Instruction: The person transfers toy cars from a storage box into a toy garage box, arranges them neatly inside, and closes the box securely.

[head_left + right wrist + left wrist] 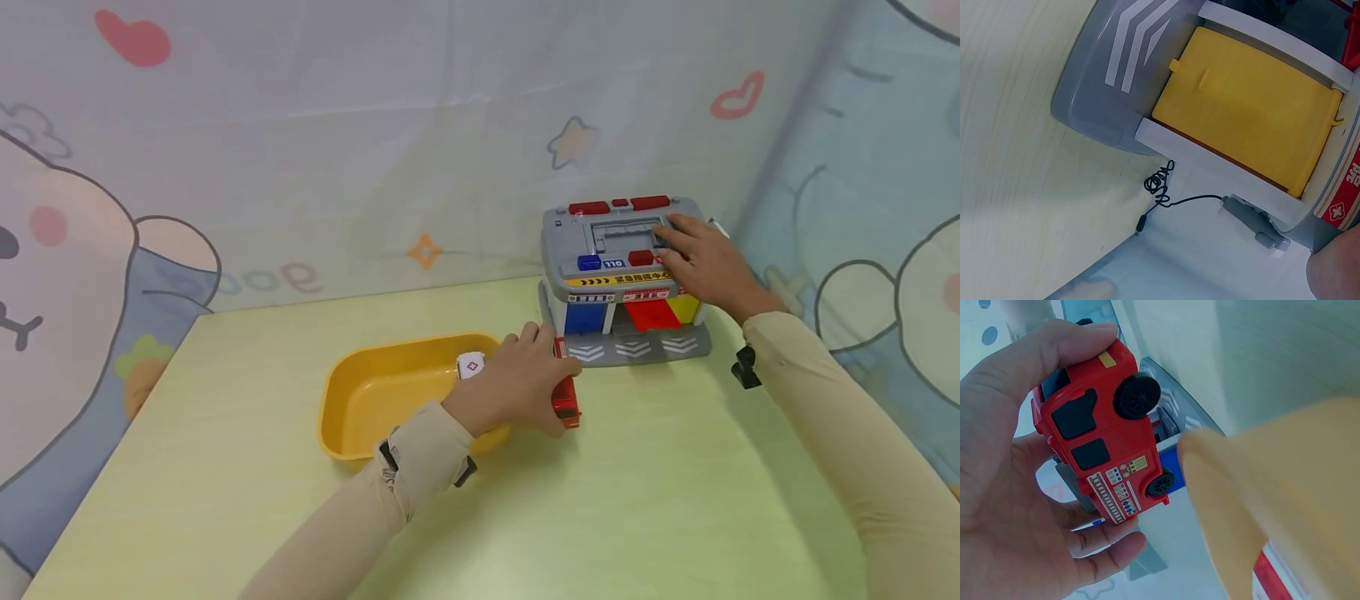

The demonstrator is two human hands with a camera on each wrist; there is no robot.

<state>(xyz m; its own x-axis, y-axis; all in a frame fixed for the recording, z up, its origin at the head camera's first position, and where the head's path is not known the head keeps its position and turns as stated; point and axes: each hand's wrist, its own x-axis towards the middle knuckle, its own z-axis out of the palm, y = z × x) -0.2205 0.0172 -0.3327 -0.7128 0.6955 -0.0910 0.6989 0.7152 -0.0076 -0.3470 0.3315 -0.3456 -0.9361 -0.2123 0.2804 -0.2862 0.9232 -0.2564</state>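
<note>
My left hand [517, 379] grips a red toy fire truck [566, 398] beside the right end of a yellow bin [348, 367]. In the left wrist view the thumb lies over one end of the fire truck [1097, 431], with the fingers behind it; its black wheels face away from the palm. My right hand [708, 262] rests on the grey roof of a toy rescue station [566, 242], fingers spread near the recessed handle. The station's red door [652, 315] is raised, while its blue door [585, 317] and yellow door [1241, 106] are down.
A white toy vehicle with a red cross [470, 364] lies in the bin, partly behind my left wrist. A grey handpiece [1254, 222] on a coiled black cord [1159, 182] is at the station's side. A printed curtain [337, 167] stands behind the table.
</note>
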